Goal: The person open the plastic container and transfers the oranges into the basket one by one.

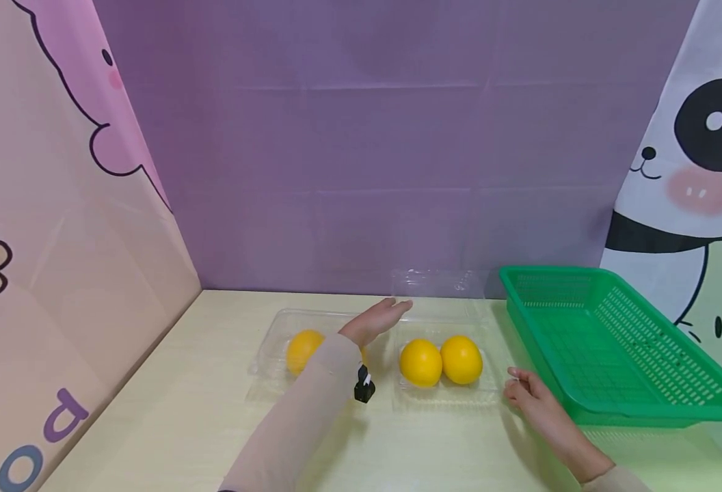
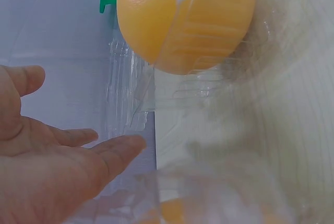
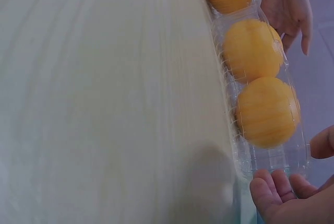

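Observation:
Two oranges [image 1: 421, 363] sit side by side in the right-hand clear plastic box [image 1: 490, 379], whose see-through lid [image 1: 437, 283] stands raised at the back. My left hand [image 1: 378, 320] reaches to the lid's left side with its fingers held out straight, and in the left wrist view it grips nothing. At the box's right end, my right hand [image 1: 535, 403] pinches the clear edge between thumb and curled fingers [image 3: 266, 192]. To the left lies a second clear plastic box [image 1: 271, 342] with oranges [image 1: 304, 351] inside, partly hidden by my left sleeve.
A green plastic basket [image 1: 521, 328] stands at the right, just beyond my right hand. Behind the pale wooden table [image 1: 170, 410] hangs a purple backdrop [image 1: 349, 150]. Printed cloth panels [image 1: 78, 225] flank both sides.

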Motion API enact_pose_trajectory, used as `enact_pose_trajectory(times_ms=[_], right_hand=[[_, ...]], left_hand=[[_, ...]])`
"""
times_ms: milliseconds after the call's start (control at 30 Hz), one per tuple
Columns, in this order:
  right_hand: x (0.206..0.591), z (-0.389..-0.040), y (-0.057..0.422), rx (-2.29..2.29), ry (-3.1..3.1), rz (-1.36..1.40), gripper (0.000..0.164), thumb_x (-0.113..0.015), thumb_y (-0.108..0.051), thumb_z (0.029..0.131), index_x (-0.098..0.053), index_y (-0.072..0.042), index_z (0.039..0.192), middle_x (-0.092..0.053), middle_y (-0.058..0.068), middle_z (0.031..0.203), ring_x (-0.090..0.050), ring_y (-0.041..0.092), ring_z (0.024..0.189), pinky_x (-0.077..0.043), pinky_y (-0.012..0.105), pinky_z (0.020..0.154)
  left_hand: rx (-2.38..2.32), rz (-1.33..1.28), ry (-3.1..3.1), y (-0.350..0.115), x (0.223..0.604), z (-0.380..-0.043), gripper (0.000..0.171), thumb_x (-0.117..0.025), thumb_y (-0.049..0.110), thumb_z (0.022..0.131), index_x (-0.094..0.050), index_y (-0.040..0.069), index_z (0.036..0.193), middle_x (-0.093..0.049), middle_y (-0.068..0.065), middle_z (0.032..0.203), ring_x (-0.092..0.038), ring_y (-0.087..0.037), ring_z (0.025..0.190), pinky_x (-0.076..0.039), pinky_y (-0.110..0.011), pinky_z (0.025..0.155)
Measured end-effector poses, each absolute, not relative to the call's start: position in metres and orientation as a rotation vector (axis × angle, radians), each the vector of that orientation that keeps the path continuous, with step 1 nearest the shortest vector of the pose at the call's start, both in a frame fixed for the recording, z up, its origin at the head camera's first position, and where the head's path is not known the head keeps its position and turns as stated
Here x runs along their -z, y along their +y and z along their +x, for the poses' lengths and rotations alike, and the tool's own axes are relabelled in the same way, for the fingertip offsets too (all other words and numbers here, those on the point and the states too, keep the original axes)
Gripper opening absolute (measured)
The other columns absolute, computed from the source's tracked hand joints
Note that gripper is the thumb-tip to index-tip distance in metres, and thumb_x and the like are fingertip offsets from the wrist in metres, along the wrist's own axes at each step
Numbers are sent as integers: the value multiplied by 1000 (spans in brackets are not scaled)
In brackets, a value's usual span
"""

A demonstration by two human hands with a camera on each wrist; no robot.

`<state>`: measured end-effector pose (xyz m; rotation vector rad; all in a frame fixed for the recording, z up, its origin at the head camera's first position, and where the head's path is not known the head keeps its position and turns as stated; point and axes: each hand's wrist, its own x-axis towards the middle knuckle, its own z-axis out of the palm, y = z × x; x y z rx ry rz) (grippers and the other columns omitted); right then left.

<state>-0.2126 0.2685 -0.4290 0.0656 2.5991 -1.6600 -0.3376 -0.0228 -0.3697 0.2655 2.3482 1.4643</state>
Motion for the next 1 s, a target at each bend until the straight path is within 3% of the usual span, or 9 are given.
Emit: enact_pose_trajectory(times_ms=[600,767,1000], right_hand=[[432,-213,269,1667,2615,47,51,-41,-16,106,-29,14,145,-46,34,137,-53,34,117,-49,34,97],[433,-213,270,1670,2617,46,51,-41,-16,106,-29,14,145,-47,34,136,-54,32,115,-50,30,94],[431,-212,269,1665,2594,72,51,-43,-17,106,-29,12,146,-46,33,138,-53,36,118,-49,34,97]], left_hand=[[-1418,247,2398,-21,370,-339,78,-46,54,102,-19,11,161,-18,-10,165,-16,-35,150,-14,-61,118],[-1397,239,2426,-20,370,-334,82,-49,53,100,-19,8,160,-19,-13,165,-19,-37,149,-16,-61,118],[-1283,260,2498,-19,367,-327,79,-54,44,99,-23,3,158,-26,-15,162,-26,-36,147,-22,-56,118]])
